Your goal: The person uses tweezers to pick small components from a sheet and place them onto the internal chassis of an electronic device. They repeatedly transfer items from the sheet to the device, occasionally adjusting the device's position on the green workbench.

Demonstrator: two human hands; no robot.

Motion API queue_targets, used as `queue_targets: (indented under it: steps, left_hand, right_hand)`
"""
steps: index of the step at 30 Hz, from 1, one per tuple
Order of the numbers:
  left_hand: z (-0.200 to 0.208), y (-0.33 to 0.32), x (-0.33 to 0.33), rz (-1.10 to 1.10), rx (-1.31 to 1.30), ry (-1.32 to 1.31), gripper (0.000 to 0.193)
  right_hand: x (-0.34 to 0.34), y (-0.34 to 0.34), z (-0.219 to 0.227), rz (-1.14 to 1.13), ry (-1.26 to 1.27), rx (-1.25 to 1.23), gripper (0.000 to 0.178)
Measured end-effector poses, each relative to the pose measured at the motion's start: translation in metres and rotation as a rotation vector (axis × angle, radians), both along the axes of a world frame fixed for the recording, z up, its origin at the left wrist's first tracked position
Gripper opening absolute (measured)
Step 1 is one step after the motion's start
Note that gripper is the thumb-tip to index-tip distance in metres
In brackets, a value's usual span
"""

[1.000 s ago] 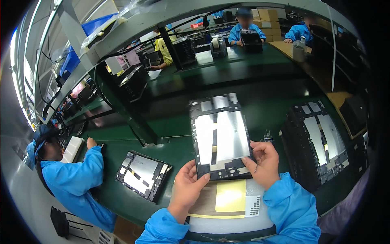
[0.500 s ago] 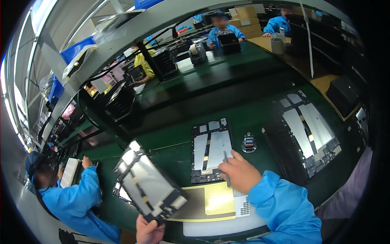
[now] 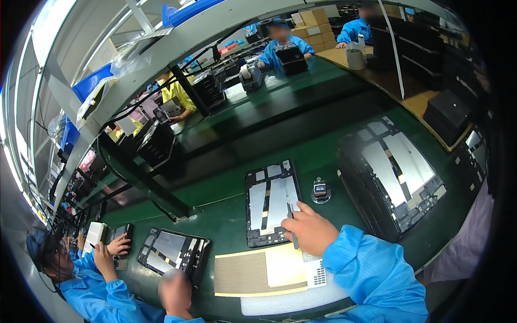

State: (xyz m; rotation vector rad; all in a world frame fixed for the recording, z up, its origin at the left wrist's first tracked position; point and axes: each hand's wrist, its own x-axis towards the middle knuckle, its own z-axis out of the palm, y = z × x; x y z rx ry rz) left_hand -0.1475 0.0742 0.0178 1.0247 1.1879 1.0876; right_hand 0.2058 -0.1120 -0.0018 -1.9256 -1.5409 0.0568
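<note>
In my right hand (image 3: 311, 229) is a pair of grey tweezers (image 3: 294, 237), tips down over the lower right of a tablet-like housing (image 3: 274, 191). That housing lies flat, with silver metal plates and a dark strip in a black frame. My left hand (image 3: 175, 293) is at the lower left, its fingers smeared. Just beyond it, similar housings form a small stack (image 3: 164, 250). A sheet with brown-striped pieces and a pale yellow cover (image 3: 239, 274) lies nearer me, beside a white label sheet (image 3: 318, 272) with black marks.
A taller stack of housings (image 3: 401, 172) stands at right. Between it and the middle housing sits a small round-based gauge (image 3: 321, 189). White foam (image 3: 269, 306) lies at the near edge. At left, a co-worker (image 3: 91, 285) in blue works closely. A metal post (image 3: 145, 183) rises behind.
My left hand carried a housing, which now rests on the left stack; the hand is away from it. My right hand keeps the tweezers at the middle housing. The view has shifted somewhat.
</note>
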Motion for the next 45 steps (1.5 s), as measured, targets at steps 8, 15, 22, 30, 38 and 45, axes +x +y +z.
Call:
queue_targets:
  steps: [8, 15, 22, 30, 38, 45]
  left_hand:
    - [-0.012, 0.001, -0.012, 0.115, 0.149, 0.569, 0.058]
    - [0.008, -0.037, 0.024, -0.196, 0.745, 0.641, 0.044]
    - [0.021, -0.077, 0.168, -1.085, 1.339, 0.615, 0.05]
    - [-0.004, -0.076, 0.182, -1.039, 1.322, 0.619, 0.049]
    - [-0.001, -0.079, 0.181, -1.08, 1.307, 0.675, 0.06]
    - [0.009, -0.093, 0.181, -1.321, 1.365, 0.527, 0.055]
  right_hand:
    - [0.0, -0.001, -0.001, 0.006, -0.018, 0.006, 0.014]
    - [-0.001, 0.0, 0.0, 0.013, -0.018, 0.007, 0.015]
    - [0.006, -0.001, 0.005, -0.004, -0.012, 0.104, 0.028]
    - [-0.003, -0.054, 0.048, -0.054, 1.182, 0.288, 0.024]
    - [-0.013, -0.099, 0.02, -0.225, 1.108, 0.013, 0.017]
    - [-0.014, -0.102, 0.018, -0.171, 1.001, -0.026, 0.017]
